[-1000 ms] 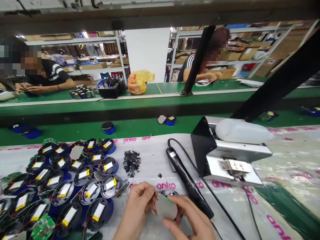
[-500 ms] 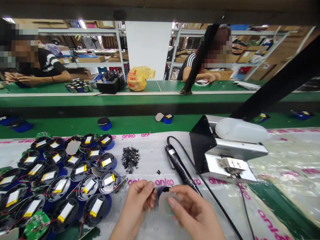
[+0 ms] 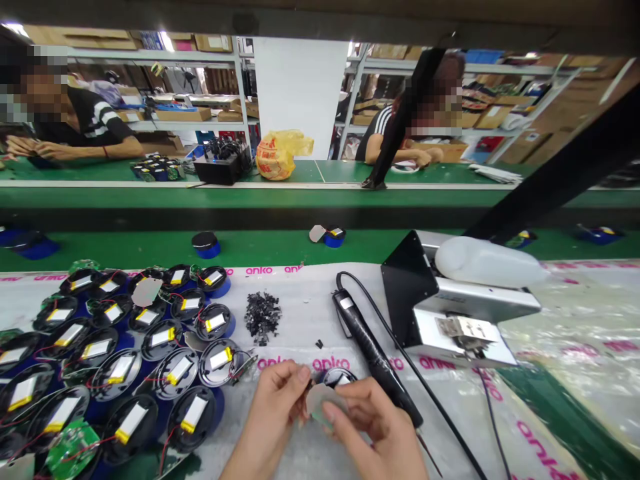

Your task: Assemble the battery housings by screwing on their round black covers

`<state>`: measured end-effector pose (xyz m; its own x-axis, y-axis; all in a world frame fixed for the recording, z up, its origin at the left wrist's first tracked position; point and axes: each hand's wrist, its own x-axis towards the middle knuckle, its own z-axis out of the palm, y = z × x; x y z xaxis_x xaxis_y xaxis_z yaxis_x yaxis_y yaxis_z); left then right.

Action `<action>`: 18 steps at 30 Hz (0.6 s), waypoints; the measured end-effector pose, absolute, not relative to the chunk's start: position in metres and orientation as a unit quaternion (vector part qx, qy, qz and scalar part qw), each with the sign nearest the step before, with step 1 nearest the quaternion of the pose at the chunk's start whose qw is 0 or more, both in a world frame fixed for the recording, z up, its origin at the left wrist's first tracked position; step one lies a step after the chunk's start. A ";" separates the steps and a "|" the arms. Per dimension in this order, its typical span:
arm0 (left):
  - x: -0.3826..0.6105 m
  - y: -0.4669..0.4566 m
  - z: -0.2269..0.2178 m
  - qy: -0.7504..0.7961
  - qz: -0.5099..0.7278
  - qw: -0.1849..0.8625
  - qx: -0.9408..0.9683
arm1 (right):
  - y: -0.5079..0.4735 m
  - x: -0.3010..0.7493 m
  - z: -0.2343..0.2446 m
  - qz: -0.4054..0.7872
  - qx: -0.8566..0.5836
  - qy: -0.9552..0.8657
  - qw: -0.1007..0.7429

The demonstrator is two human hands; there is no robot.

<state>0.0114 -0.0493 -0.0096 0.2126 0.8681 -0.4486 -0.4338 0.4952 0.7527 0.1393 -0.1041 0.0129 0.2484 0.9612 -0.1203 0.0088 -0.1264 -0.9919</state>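
My right hand [image 3: 373,427] pinches a thin round circuit board [image 3: 323,402] with a pale grey face, between thumb and fingers. Close against the board's left edge is my left hand [image 3: 283,393], its thumb and index finger pressed together; whatever is in that pinch is too small to make out. Just behind the board sits an open round black housing [image 3: 339,377], partly covered by my right hand. A pile of small black pieces [image 3: 263,315] lies beyond my left hand, with a couple of loose pieces [image 3: 319,344] nearer.
Rows of open blue-and-black housings [image 3: 163,337] with white batteries fill the left. A black-wrapped handheld tool [image 3: 373,353] with a cable lies to the right, before a metal stand [image 3: 450,300] carrying a white bottle [image 3: 487,260]. Two people work across the green bench [image 3: 260,250].
My right hand has brought the circuit board left, up to my left fingertips. More of the black housing behind it now shows. My left hand stays nearly in place.
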 end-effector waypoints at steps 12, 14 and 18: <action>0.007 -0.051 -0.009 0.466 0.475 0.687 0.292 | -0.106 0.132 0.006 0.296 -0.606 -0.523 0.521; 0.003 -0.049 -0.006 0.463 0.454 0.683 0.335 | -0.102 0.140 0.012 0.339 -0.610 -0.522 0.490; 0.003 -0.049 -0.001 0.491 0.401 0.657 0.408 | -0.092 0.159 0.021 0.425 -0.614 -0.523 0.411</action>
<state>0.0028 -0.0486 -0.0014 0.1958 0.9277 -0.3180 -0.1247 0.3452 0.9302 0.1587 -0.0924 0.0215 0.0912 0.9916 -0.0919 0.2929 -0.1150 -0.9492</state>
